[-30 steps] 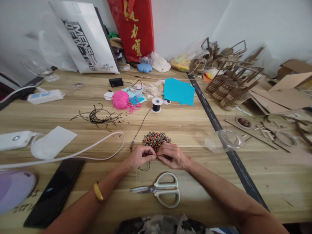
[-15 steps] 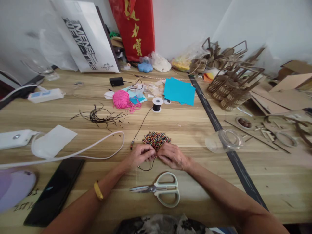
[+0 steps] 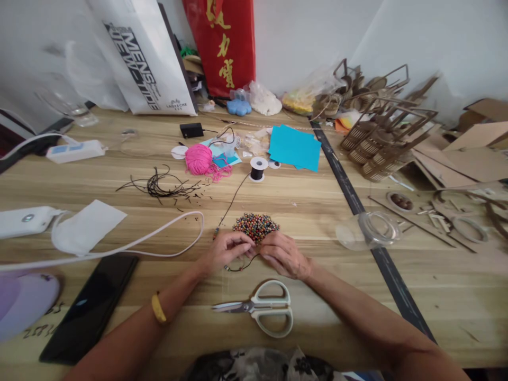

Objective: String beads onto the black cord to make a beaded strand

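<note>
My right hand (image 3: 284, 255) is closed in a pinch on a thin black cord (image 3: 252, 260), which curves left and down from its fingertips. A few small beads (image 3: 227, 268) sit at the cord's far end, and a reddish one is strung nearer. My left hand (image 3: 230, 251) is beside it, thumb and fingers drawn together; what they hold is too small to make out. Just beyond both hands lies a pile of multicoloured beads (image 3: 256, 226). More strung beads (image 3: 216, 232) show left of the pile, on cord running from a black spool (image 3: 257, 170).
White-handled scissors (image 3: 254, 307) lie in front of my hands. A black phone (image 3: 89, 309) and a white cable (image 3: 159, 235) are at left, with cut cord pieces (image 3: 159, 185) beyond. Pink yarn (image 3: 198, 160), blue sheets (image 3: 296, 148) and a clear plastic container (image 3: 367, 230) lie around.
My hands have moved slightly apart at the fingertips. A reddish bead now sits lower on the cord, toward its beaded end. The view has shifted a little.
</note>
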Demonstrator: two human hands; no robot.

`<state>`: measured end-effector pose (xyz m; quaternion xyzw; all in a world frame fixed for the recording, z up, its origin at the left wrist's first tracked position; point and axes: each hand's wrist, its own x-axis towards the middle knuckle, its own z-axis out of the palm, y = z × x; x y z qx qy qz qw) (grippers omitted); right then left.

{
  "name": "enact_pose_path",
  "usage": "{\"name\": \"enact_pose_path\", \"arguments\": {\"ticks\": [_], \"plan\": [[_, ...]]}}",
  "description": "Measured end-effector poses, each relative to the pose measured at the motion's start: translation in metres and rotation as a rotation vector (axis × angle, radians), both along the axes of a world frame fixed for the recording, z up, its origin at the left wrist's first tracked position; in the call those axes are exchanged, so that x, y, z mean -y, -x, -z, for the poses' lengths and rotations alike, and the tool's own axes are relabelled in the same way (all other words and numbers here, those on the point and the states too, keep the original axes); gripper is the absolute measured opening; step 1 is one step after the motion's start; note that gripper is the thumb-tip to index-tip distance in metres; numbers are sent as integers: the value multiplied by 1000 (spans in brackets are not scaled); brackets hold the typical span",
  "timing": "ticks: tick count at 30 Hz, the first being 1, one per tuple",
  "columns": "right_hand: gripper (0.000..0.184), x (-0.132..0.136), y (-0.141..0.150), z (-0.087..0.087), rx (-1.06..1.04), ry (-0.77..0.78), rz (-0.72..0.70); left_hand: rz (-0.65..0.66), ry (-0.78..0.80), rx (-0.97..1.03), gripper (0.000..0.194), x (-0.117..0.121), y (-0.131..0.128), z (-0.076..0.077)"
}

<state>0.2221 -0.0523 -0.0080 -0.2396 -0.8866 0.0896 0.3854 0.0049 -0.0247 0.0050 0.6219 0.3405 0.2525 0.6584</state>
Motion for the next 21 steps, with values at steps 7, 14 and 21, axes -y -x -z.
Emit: {"name": "enact_pose_path", "arguments": {"ticks": [7, 14, 21], "plan": [[17, -1, 2, -7, -96, -26, 34, 146, -215, -157, 21, 7, -1, -12], [17, -3, 2, -7, -140, 29, 90, 190, -141, -248, 33, 3, 5, -17], [15, -3, 3, -6, -113, 44, 79, 193, -103, -153, 40, -4, 10, -18]]}}
